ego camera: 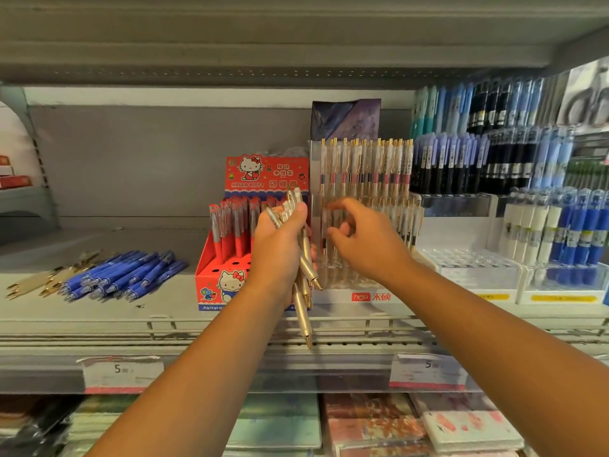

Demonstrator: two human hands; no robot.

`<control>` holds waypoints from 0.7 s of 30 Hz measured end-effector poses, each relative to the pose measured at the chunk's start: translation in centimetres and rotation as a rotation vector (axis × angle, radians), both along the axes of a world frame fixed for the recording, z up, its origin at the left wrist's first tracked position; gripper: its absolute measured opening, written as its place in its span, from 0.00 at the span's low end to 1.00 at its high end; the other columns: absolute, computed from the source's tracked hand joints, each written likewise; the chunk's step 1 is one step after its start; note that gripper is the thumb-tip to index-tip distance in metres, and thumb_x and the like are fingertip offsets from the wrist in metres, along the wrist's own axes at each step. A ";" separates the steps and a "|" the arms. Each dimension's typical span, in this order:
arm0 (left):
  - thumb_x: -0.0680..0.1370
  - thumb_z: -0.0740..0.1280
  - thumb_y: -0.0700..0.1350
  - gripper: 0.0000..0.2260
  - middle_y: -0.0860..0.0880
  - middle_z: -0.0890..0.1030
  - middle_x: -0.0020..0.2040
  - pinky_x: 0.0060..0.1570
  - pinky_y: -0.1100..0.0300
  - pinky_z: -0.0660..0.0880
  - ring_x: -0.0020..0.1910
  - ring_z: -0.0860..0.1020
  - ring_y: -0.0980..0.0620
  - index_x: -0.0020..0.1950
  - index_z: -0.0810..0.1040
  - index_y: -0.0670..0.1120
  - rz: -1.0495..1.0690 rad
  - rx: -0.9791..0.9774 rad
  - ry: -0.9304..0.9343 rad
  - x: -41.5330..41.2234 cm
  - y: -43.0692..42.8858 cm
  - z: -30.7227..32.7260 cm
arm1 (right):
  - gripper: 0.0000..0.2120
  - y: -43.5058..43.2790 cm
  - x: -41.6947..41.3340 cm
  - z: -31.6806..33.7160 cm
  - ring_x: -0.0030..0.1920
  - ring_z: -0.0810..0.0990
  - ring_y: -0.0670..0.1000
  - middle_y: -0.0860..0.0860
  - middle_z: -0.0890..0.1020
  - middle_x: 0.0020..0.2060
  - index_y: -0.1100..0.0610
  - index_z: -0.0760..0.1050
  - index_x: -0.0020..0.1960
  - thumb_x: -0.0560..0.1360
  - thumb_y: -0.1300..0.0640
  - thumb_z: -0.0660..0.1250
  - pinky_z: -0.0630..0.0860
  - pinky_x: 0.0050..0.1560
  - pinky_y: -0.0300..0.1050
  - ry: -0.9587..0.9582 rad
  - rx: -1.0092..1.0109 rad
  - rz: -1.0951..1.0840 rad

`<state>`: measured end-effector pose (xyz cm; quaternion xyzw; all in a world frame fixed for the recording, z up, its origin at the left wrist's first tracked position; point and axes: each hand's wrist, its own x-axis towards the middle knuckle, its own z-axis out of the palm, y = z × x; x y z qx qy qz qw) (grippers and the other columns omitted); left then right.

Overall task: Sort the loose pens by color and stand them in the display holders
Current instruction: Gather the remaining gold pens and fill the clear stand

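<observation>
Just left of the clear holder (pixel 334 278), your left hand (pixel 280 249) grips gold pens (pixel 307 262); before it, your right hand (pixel 365 242) curls loosely, empty.

scene=shop shelving | grey metal shelf (pixel 99 318) with wire front rail | plain grey back panel (pixel 148 159) | perforated upper shelf (pixel 263 37) overhead | price labels (pixel 122 371) in clear edge strip | notebooks (pixel 372 423) stacked on level below | even indoor light

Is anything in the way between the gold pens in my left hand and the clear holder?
Only your right hand, in front of the clear holder. Otherwise the gold pens in your left hand have open space to it.
</observation>
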<state>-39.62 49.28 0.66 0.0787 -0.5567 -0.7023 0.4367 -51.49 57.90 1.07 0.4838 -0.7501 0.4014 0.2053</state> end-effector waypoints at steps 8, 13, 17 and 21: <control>0.81 0.65 0.50 0.08 0.44 0.79 0.41 0.28 0.58 0.72 0.33 0.77 0.48 0.56 0.75 0.48 0.013 -0.046 -0.058 -0.4 -0.3 -0.3 | 0.06 -0.1 3.1 2.2 0.30 0.78 0.39 0.47 0.80 0.36 0.53 0.78 0.54 0.78 0.53 0.66 0.73 0.29 0.35 -0.339 -0.151 0.183; 0.80 0.66 0.51 0.11 0.45 0.81 0.47 0.41 0.53 0.73 0.40 0.77 0.48 0.60 0.76 0.49 -0.026 -0.095 -0.070 -0.4 -0.2 -0.3 | 0.04 0.0 3.8 3.1 0.36 0.83 0.47 0.52 0.85 0.41 0.56 0.82 0.49 0.76 0.57 0.71 0.76 0.30 0.38 -0.658 -0.214 0.331; 0.81 0.65 0.51 0.07 0.51 0.81 0.41 0.39 0.55 0.75 0.37 0.78 0.54 0.57 0.76 0.51 -0.054 -0.171 -0.102 -0.4 -0.1 -0.5 | 0.04 0.6 3.6 3.2 0.32 0.83 0.46 0.52 0.85 0.35 0.60 0.82 0.48 0.75 0.61 0.72 0.76 0.29 0.38 -0.996 -0.278 0.457; 0.81 0.65 0.51 0.05 0.54 0.81 0.37 0.37 0.56 0.74 0.37 0.79 0.54 0.53 0.77 0.51 -0.060 -0.189 -0.118 -0.4 0.1 -0.5 | 0.05 1.3 3.0 3.1 0.31 0.82 0.46 0.51 0.85 0.33 0.62 0.81 0.49 0.74 0.61 0.72 0.78 0.32 0.40 -1.007 -0.282 0.457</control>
